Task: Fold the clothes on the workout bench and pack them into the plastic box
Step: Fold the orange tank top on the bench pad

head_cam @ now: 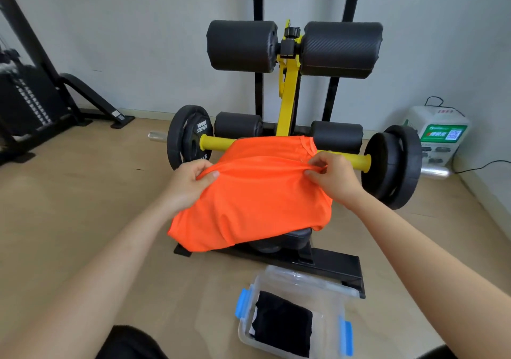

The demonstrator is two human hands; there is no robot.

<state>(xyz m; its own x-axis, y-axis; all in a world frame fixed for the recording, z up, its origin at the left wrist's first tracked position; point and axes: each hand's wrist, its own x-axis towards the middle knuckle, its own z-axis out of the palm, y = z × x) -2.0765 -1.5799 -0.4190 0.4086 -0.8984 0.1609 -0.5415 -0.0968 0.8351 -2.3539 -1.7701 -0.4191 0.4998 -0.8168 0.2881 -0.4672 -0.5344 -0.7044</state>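
Pale wood-look floor (83, 192) and a plain grey wall frame a home gym, where a person folds an orange garment (257, 195) draped over the padded surface (296, 238) of a yellow-framed workout bench (289, 95). The left hand (190, 181) and the right hand (334, 176) each pinch a raised crease across the cloth, fingers (318, 165) curled over it and thumbs pressed beneath. On the floor just in front of the bench stands a clear plastic box (326, 303) with blue latches (347, 336), its lid off; a folded black garment (284, 322) lies inside. A black weight plate (185, 137) at left carries white lettering, of which only "KG" reads surely. Against the right wall sits a white unit (439, 134) with a green label and QR code, its characters too small to read.
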